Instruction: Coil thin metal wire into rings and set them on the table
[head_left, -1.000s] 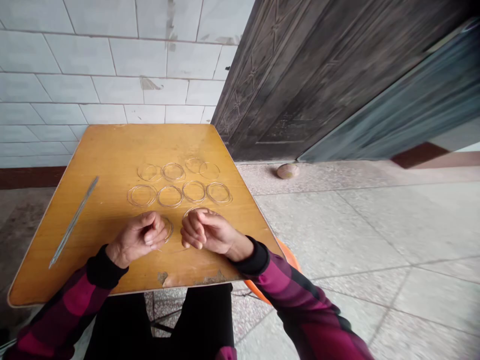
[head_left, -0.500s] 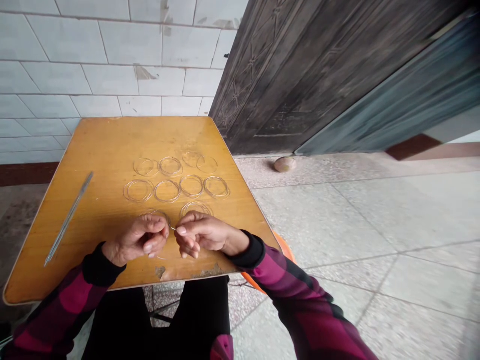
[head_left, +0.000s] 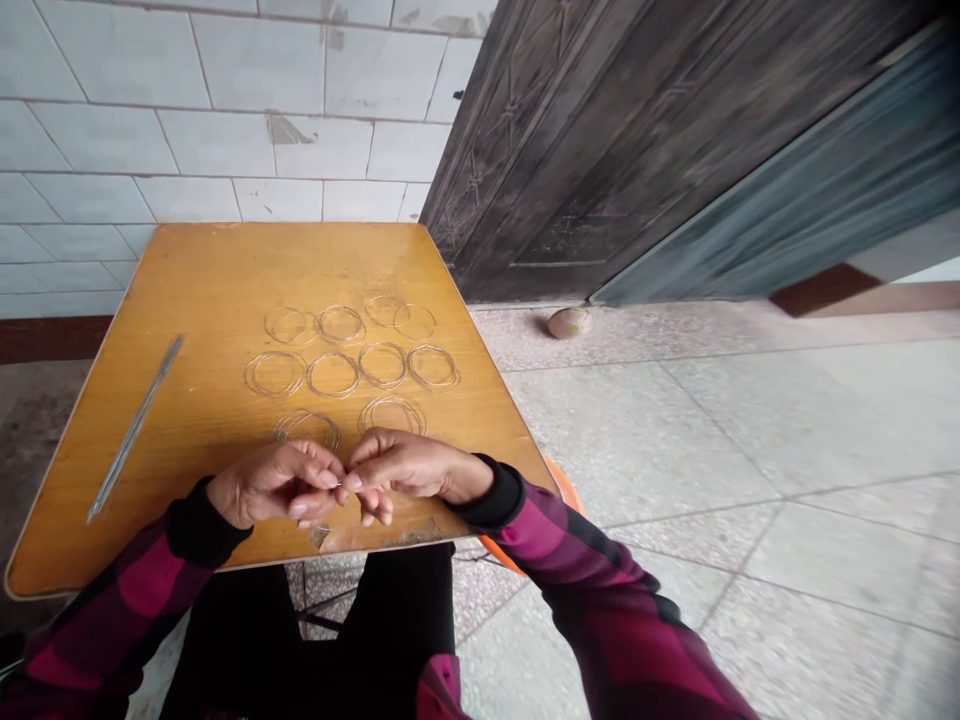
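Note:
My left hand [head_left: 274, 487] and my right hand [head_left: 409, 467] meet fingertip to fingertip above the near edge of the wooden table [head_left: 217, 270]. Both pinch a thin piece of wire [head_left: 339, 484] that barely shows between them. Just beyond my hands lie two coiled wire rings [head_left: 391, 412], and farther back are two rows of several more rings [head_left: 334, 374]. A bundle of straight wire lengths [head_left: 135, 428] lies along the table's left side.
A white tiled wall [head_left: 225, 120] stands behind the table, and a dark carved door [head_left: 600, 140] is to the right. A round stone [head_left: 568, 322] lies on the tiled floor by the door. An orange stool edge [head_left: 562, 492] shows under my right arm.
My hands have drawn back toward me and come together at the fingertips, uncovering the two nearest rings. The view has tilted slightly downward.

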